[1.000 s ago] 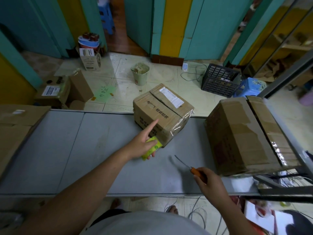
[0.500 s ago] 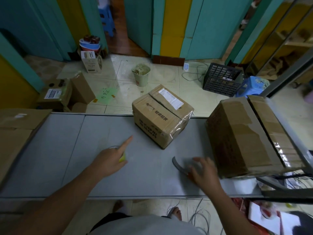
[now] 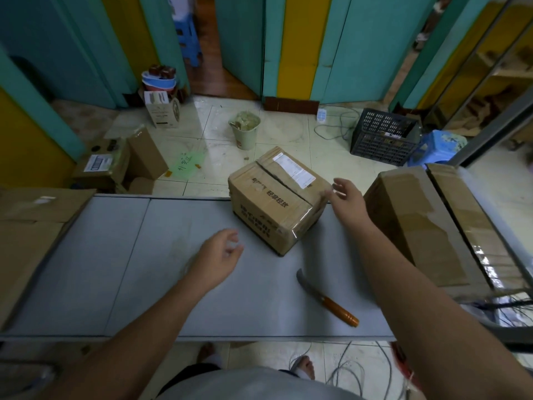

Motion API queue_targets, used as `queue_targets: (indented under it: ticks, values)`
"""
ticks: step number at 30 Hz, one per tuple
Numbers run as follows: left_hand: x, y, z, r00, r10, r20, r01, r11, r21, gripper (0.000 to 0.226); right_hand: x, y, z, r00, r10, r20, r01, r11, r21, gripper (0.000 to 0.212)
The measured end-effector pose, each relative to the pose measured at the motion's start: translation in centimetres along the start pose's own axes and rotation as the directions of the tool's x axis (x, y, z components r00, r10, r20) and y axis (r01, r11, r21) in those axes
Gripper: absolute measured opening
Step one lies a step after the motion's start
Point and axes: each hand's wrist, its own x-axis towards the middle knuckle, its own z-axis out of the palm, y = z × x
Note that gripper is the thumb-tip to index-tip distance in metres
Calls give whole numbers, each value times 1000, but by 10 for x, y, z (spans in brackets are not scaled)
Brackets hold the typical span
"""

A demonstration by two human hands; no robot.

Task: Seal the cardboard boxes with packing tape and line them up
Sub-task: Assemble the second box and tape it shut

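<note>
1. Left hand (image 3: 219, 255): held just above the grey table (image 3: 115, 269), palm down, fingers loosely curled and holding nothing. It is near the closest corner of the small cardboard box (image 3: 277, 203) but apart from it.
2. Right hand (image 3: 346, 199): fingers spread and relaxed, nothing in its grasp. It reaches to the upper right edge of the small cardboard box; whether the fingertips touch the cardboard cannot be told.
3. Small cardboard box: flaps closed, standing at the table's far edge, turned at an angle to that edge. It has a white label on top and glossy clear tape over the top and the near corner.
4. Knife (image 3: 327, 298): lies flat on the table between the two forearms, orange handle toward the person, curved blade pointing toward the small box; neither hand touches it.
5. Large cardboard box (image 3: 427, 226): at the right end of the table, just beside the right forearm, flaps closed with tape along the top.
6. Flattened cardboard (image 3: 31, 226): at the table's left end.
7. Floor beyond: green bin (image 3: 245, 129), black crate (image 3: 380, 137).
</note>
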Motion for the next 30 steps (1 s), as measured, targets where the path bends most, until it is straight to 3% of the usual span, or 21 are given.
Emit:
queue_targets:
  ticks: [4, 9, 13, 19, 25, 28, 30]
  values:
    - [16, 52, 26, 993, -95, 64, 112, 916, -385, 58, -4, 8, 4, 1000, -2, 9, 2, 1000, -11, 46]
    - [19, 72, 16, 997, -73, 2, 63, 852, -520, 50, -33, 10, 8, 999, 17, 34, -17, 1000, 4, 37]
    - [24, 56, -12, 998, -68, 0, 59, 870, -490, 41, -70, 15, 18, 997, 40, 72, -42, 999, 29, 45]
    - [26, 38, -13, 1000, 9, 8, -5, 937, -349, 51, -100, 16, 36, 995, 86, 49, -91, 990, 103, 48]
    - [29, 31, -10, 998, 63, -31, -70, 939, -336, 50, -98, 15, 34, 996, 68, 51, -73, 994, 81, 50]
    - [32, 29, -23, 989, 45, -138, -80, 963, -257, 45, -94, 15, 28, 997, 44, 64, -48, 997, 56, 51]
    - [33, 33, -31, 957, 180, -228, -211, 970, -118, 35, -92, 16, 23, 997, -76, 16, 77, 994, -75, 47]
